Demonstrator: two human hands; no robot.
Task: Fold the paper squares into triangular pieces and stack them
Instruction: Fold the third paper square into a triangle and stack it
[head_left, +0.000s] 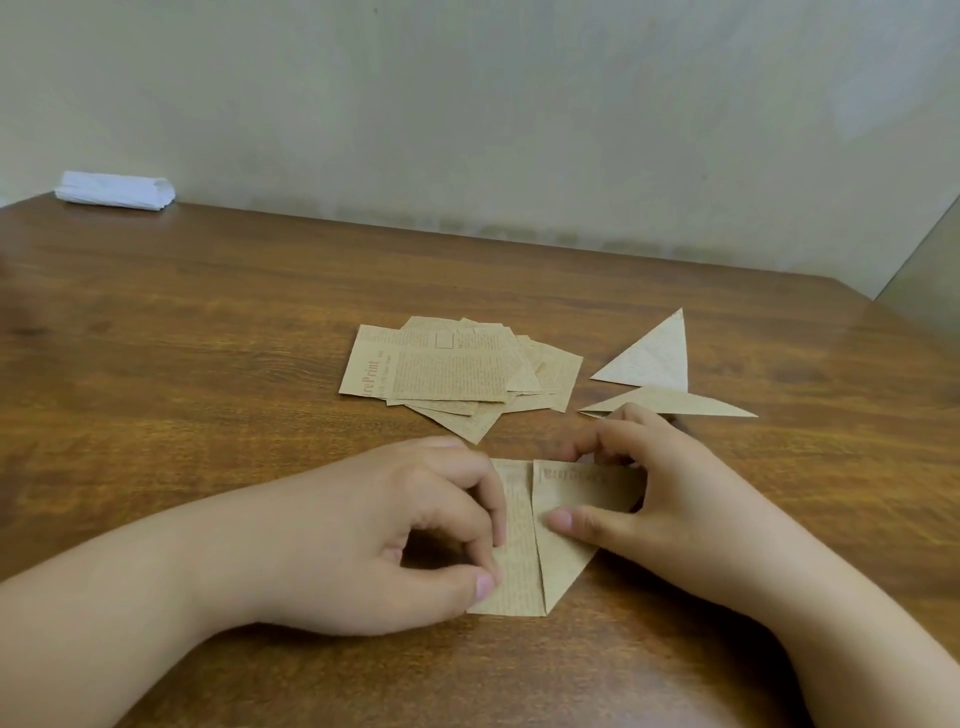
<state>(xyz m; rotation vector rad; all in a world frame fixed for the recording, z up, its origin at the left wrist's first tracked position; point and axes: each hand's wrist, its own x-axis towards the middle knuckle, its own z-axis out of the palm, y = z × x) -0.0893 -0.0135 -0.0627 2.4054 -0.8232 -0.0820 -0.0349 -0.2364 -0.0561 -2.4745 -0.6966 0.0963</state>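
Low in the middle of the frame, a square (540, 535) lies on the worktop (208, 364) part-folded, its right flap turned over and meeting the rest along a near-vertical crease. The left hand (415, 530) pinches the square's left edge between curled fingers and thumb; the right hand (670, 499) holds the flap, thumb pressed flat on it and fingers curled at its upper corner. The main risk, as I judge it, is a skewed fold: if either hand slips before the crease is pressed, the edges will not meet and the triangle will come out lopsided. The paper looks thin, so a hard pull could tear it. Just above, the loose pile (457, 371) sits close enough for a wrist to scatter it, and the two triangles (654, 364) at right centre lie beside each other, barely stacked.
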